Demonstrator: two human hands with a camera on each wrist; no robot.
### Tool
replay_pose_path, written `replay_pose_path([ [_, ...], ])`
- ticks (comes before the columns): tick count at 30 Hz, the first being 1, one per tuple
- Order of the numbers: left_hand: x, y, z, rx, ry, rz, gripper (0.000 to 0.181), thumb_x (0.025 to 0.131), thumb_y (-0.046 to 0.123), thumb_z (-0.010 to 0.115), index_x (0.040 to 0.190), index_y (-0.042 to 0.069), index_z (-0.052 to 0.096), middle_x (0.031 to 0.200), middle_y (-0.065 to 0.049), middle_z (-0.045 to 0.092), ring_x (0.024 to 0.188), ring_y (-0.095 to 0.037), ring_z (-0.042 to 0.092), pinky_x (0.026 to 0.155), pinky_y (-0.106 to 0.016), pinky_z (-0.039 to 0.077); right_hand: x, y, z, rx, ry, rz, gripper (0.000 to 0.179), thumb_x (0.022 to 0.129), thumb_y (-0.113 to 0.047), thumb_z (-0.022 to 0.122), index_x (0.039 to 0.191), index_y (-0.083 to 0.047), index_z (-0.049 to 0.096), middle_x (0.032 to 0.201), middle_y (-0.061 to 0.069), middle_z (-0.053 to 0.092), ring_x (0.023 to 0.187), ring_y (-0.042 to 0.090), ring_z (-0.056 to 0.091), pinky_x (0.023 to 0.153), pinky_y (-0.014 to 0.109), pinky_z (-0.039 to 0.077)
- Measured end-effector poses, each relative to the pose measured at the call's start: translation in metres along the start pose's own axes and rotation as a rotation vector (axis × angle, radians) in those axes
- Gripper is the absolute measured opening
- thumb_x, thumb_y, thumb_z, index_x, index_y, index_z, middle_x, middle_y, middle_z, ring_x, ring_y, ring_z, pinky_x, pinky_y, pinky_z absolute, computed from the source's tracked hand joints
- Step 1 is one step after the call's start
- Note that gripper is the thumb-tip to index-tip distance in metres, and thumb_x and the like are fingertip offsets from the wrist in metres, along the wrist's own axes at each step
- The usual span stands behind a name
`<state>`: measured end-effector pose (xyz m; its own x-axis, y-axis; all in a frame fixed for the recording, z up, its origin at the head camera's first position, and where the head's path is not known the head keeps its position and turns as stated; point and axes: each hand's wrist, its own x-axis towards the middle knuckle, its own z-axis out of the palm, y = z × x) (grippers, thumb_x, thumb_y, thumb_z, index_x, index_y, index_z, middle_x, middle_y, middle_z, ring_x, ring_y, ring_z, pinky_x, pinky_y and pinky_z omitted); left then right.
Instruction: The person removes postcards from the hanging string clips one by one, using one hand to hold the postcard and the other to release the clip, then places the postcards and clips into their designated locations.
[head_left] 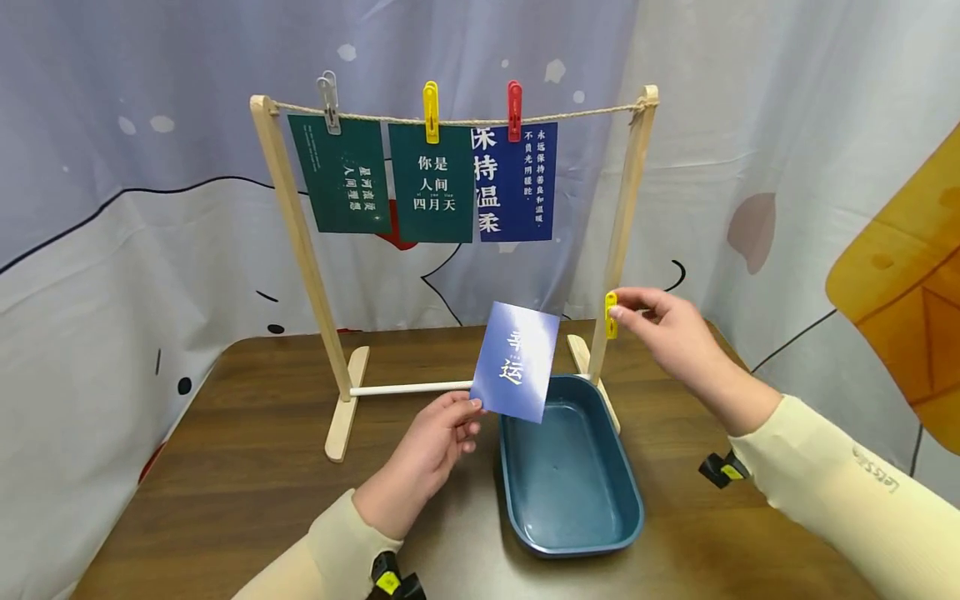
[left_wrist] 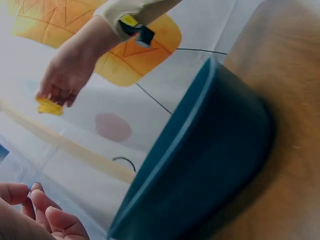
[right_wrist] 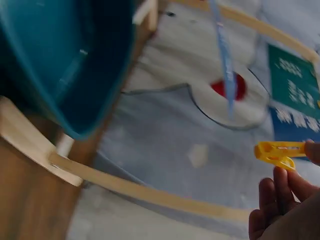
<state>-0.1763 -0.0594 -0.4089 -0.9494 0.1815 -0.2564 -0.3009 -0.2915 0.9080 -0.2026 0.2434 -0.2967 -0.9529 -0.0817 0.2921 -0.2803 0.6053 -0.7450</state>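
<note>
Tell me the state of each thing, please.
Loose card: held, unhung
Left hand: pinching loose card
Lower clip: held
Right hand: pinching lower clip
Gray clip: clamped
Upper yellow clip: clamped
Red clip: clamped
Left green card: hanging
Middle green card: hanging
Dark blue card: hanging
Rope: sagging slightly
Rack: upright
Bin: uncovered, upright

Held card [head_left: 513, 362] looks glossy ppr, held peg [head_left: 611, 325] & tub [head_left: 570, 487] smooth plstc, frame [head_left: 630, 192] matt wood.

A glossy blue card [head_left: 515, 362] with pale characters is held up tilted, its lower-left corner pinched by the left hand [head_left: 438, 433], while the right hand [head_left: 671, 333] pinches a yellow clothespin [head_left: 611, 327] nearly upright, well apart.
</note>
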Motion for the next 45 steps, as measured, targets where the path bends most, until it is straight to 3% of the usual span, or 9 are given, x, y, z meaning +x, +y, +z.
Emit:
replay_pose_path([
  [5,-0.021,-0.007,-0.025,0.007,0.056,-0.017,0.007,0.096,0.011,0.060,0.100,0.006,0.056,0.089,-0.002,0.061,0.066,-0.010,0.046,0.054,-0.023,0.035,-0.016,0.016,0.033,-0.144,-0.146,-0.064,0.029,0.093,-0.025,0.071,0.115,-0.006,0.070,0.101,0.005,0.069,0.098,0.024,0.059,0.086,0.043,0.045],
  [11,-0.043,-0.019,-0.054,0.064,0.143,-0.031,0.004,0.097,0.010,0.058,0.097,0.007,0.054,0.091,-0.002,0.058,0.065,-0.007,0.044,0.052,-0.021,0.034,-0.028,0.032,0.066,-0.380,-0.279,-0.264,0.020,0.089,-0.027,0.075,0.102,-0.012,0.073,0.085,-0.009,0.063,0.084,0.014,0.059,0.085,0.043,0.042],
  [17,-0.057,-0.037,-0.079,0.137,0.204,-0.108,0.011,0.097,0.013,0.057,0.101,0.003,0.057,0.093,-0.002,0.060,0.067,-0.008,0.047,0.052,-0.021,0.035,-0.032,0.041,0.084,-0.619,-0.370,-0.446,0.019,0.085,-0.029,0.078,0.095,-0.014,0.073,0.081,-0.008,0.062,0.079,0.014,0.058,0.079,0.041,0.040],
  [23,-0.070,-0.047,-0.100,0.189,0.166,-0.184,0.021,0.098,0.015,0.057,0.112,-0.001,0.053,0.097,-0.005,0.062,0.070,-0.009,0.052,0.054,-0.022,0.038,-0.029,0.049,0.101,-0.739,-0.468,-0.525,0.020,0.083,-0.028,0.079,0.093,-0.012,0.072,0.077,-0.004,0.060,0.076,0.017,0.057,0.074,0.038,0.040],
  [27,-0.082,-0.046,-0.110,0.235,0.114,-0.214,0.025,0.098,0.018,0.057,0.114,0.000,0.050,0.100,-0.005,0.062,0.073,-0.011,0.056,0.056,-0.023,0.041,-0.026,0.054,0.111,-0.775,-0.511,-0.525,0.020,0.082,-0.029,0.080,0.089,-0.012,0.071,0.074,-0.005,0.057,0.073,0.017,0.055,0.071,0.035,0.037],
  [30,-0.089,-0.042,-0.114,0.296,0.119,-0.220,0.025,0.099,0.021,0.057,0.112,0.001,0.051,0.102,-0.007,0.061,0.074,-0.013,0.056,0.055,-0.024,0.041,-0.024,0.057,0.116,-0.785,-0.530,-0.507,0.019,0.082,-0.028,0.080,0.088,-0.013,0.070,0.073,-0.005,0.056,0.072,0.018,0.054,0.069,0.035,0.036],
  [37,-0.097,-0.032,-0.121,0.558,0.206,-0.196,0.029,0.098,0.029,0.060,0.111,0.003,0.055,0.095,-0.009,0.052,0.072,-0.020,0.047,0.052,-0.029,0.037,-0.020,0.066,0.123,-0.817,-0.558,-0.497,0.020,0.082,-0.028,0.081,0.088,-0.012,0.070,0.075,-0.003,0.057,0.074,0.019,0.055,0.067,0.035,0.037],
  [41,-0.102,-0.028,-0.122,0.748,0.150,-0.156,0.029,0.096,0.030,0.065,0.108,0.005,0.055,0.083,-0.006,0.053,0.064,-0.019,0.045,0.052,-0.031,0.038,-0.017,0.069,0.127,-0.829,-0.564,-0.506,0.020,0.082,-0.028,0.082,0.088,-0.012,0.071,0.075,-0.003,0.057,0.073,0.020,0.055,0.066,0.035,0.037],
  [45,-0.109,-0.024,-0.121,1.047,0.116,-0.044,0.030,0.091,0.033,0.072,0.102,0.008,0.059,0.098,-0.006,0.057,0.079,-0.020,0.055,0.071,-0.039,0.048,-0.015,0.071,0.130,-0.826,-0.565,-0.520,0.019,0.082,-0.028,0.081,0.087,-0.013,0.071,0.074,-0.003,0.055,0.071,0.019,0.054,0.064,0.034,0.036],
])
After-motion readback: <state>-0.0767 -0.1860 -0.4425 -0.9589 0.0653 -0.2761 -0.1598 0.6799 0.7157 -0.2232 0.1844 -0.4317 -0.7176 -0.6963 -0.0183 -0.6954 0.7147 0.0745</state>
